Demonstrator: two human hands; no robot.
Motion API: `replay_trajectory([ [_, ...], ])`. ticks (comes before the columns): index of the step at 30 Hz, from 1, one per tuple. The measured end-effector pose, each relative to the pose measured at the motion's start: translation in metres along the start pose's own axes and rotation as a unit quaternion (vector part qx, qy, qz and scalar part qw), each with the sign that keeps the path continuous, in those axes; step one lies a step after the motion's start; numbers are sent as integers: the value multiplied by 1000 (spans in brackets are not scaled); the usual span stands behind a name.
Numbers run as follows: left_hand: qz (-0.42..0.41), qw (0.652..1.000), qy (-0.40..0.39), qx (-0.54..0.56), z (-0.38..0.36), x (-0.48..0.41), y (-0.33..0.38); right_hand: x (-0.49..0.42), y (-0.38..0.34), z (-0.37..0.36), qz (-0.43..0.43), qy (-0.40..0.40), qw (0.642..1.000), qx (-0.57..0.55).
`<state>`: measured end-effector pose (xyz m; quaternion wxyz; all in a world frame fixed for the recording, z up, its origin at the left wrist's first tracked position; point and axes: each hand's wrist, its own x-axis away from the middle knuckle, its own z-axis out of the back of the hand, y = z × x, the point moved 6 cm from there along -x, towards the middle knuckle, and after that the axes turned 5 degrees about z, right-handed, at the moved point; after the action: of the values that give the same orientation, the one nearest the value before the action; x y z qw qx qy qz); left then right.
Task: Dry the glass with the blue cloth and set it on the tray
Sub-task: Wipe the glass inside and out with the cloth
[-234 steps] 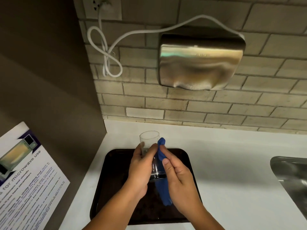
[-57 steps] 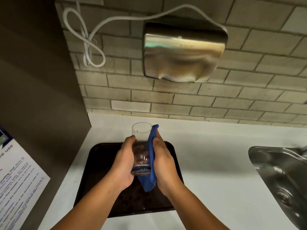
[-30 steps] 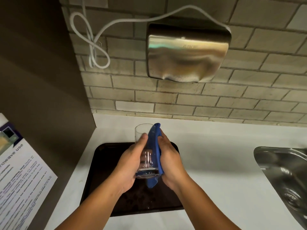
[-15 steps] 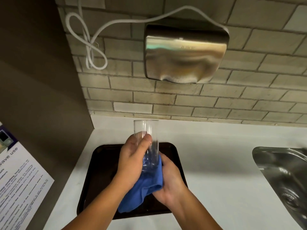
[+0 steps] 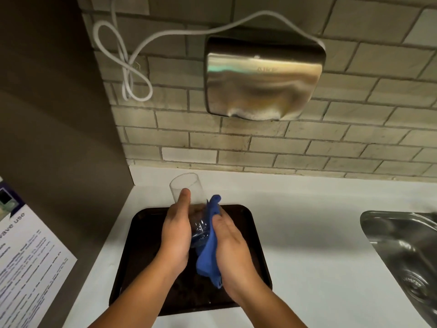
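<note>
A clear drinking glass [image 5: 189, 192] is held above the dark tray [image 5: 139, 247], tilted with its mouth pointing away from me. My left hand [image 5: 176, 235] wraps its left side, thumb up near the rim. My right hand [image 5: 233, 242] presses the blue cloth [image 5: 209, 249] flat against the glass's right side and base. The cloth hangs down between my palms over the tray. The bottom of the glass is partly hidden by the cloth and my fingers.
The tray lies on a white counter [image 5: 307, 233]. A steel sink [image 5: 406, 256] is at the right edge. A metal hand dryer [image 5: 262, 76] and a looped white cord [image 5: 127, 67] hang on the brick wall. A printed notice [image 5: 26, 263] sticks to the dark panel on the left.
The cloth has moved from under the glass's base to its right side, and my right hand has risen with it. The glass has tipped a little further away from me.
</note>
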<state>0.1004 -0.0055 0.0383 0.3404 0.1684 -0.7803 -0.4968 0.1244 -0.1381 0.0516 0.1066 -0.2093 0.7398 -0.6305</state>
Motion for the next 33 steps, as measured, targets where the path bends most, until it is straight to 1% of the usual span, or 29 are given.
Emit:
replay_trajectory([
  [1, 19, 1000, 10, -1, 3, -1, -1, 2, -1, -3, 47, -17, 997, 58],
  [3, 43, 999, 3, -12, 5, -1, -5, 1, 3, -5, 113, -37, 981, 153],
  [4, 48, 999, -9, -20, 4, -1, -6, -3, 4, -3, 134, -38, 975, 173],
  [5, 49, 998, -20, -29, 3, 0, -7, -8, 7, 0, 137, -48, 975, 167],
  [8, 52, 996, -48, -45, 0, 1, -9, -28, 12, 7, 69, -94, 991, 69],
  [11, 75, 993, -71, -62, -4, -1, -11, -42, 20, 15, 11, -87, 996, -4],
  [13, 87, 990, -84, -74, -8, -1, -12, -48, 25, 18, -4, -76, 997, -21],
  [14, 91, 990, -79, -76, -8, -1, -13, -48, 27, 18, 3, -73, 997, -6],
  [16, 92, 990, -60, -83, -8, -1, -16, -42, 27, 13, 45, -80, 993, 75],
  [18, 74, 991, -66, -86, -9, -1, -18, -33, 24, 4, 104, -98, 975, 171],
  [19, 64, 992, -67, -80, -10, 0, -18, -32, 23, 3, 116, -99, 970, 188],
  [20, 58, 994, -63, -70, -10, 0, -17, -32, 22, 3, 113, -97, 974, 174],
  [23, 58, 995, -58, -55, -10, -1, -15, -41, 18, 9, 66, -92, 991, 67],
  [25, 60, 995, -63, -54, -11, -1, -12, -47, 16, 16, 30, -57, 998, 11],
  [27, 64, 994, -71, -47, -12, 0, -11, -50, 20, 19, -27, -32, 997, -63],
  [29, 67, 995, -66, -35, -14, 1, -11, -50, 28, 18, -88, -19, 986, -137],
  [31, 68, 996, -48, -41, -14, 0, -10, -50, 38, 14, -121, -15, 979, -163],
  [33, 64, 997, -25, -47, -15, -2, -9, -51, 39, 11, -104, -7, 982, -155],
])
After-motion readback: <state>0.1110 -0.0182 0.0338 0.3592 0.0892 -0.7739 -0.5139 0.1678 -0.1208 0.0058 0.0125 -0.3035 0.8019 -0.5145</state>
